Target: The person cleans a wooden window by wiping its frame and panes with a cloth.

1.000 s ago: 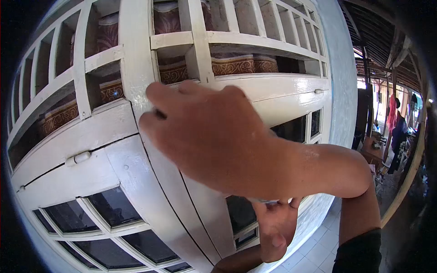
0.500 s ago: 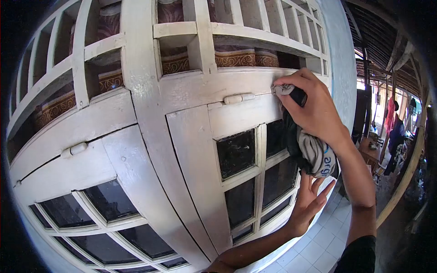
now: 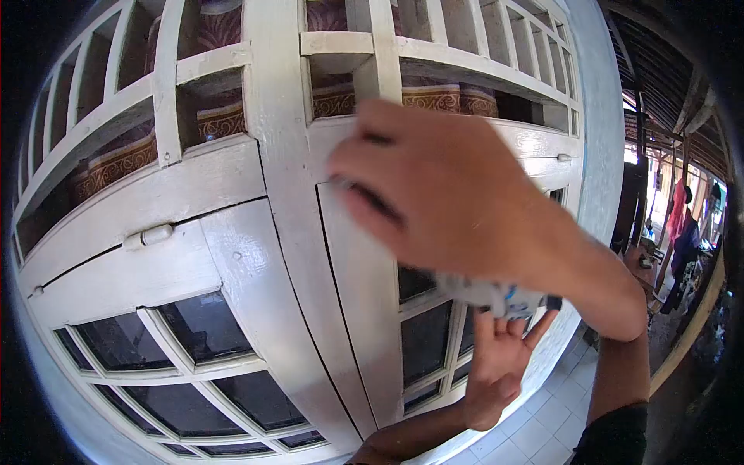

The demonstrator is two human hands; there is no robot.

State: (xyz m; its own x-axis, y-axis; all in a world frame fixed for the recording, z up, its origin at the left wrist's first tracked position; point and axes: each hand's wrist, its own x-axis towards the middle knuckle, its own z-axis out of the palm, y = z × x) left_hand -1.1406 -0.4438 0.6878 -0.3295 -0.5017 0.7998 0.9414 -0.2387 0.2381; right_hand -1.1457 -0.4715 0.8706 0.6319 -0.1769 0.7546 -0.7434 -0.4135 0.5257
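My right hand point(image 3: 434, 186), blurred by motion, is closed in front of the upper frame of the white window point(image 3: 294, 225). A grey cloth point(image 3: 496, 294) with blue lettering hangs out below it, mostly hidden behind the hand and wrist. Lower down, my left hand point(image 3: 500, 372) has its fingers spread and pointing up, beside the lower end of the cloth, against the right shutter's panes. Whether its fingertips touch the glass or the cloth is hard to tell.
A white slatted grille point(image 3: 333, 43) runs above the shutters, with a patterned curtain point(image 3: 221, 120) behind it. Small hinges point(image 3: 155, 234) sit on the frame. On the right are a pale blue wall point(image 3: 601, 155), floor tiles point(image 3: 535, 422), hanging clothes point(image 3: 682, 221) and a wooden pole point(image 3: 690, 333).
My right hand has swept left across the frame with the cloth, from the right hinge side toward the middle. My left hand is slightly lower. The view has shifted a little.
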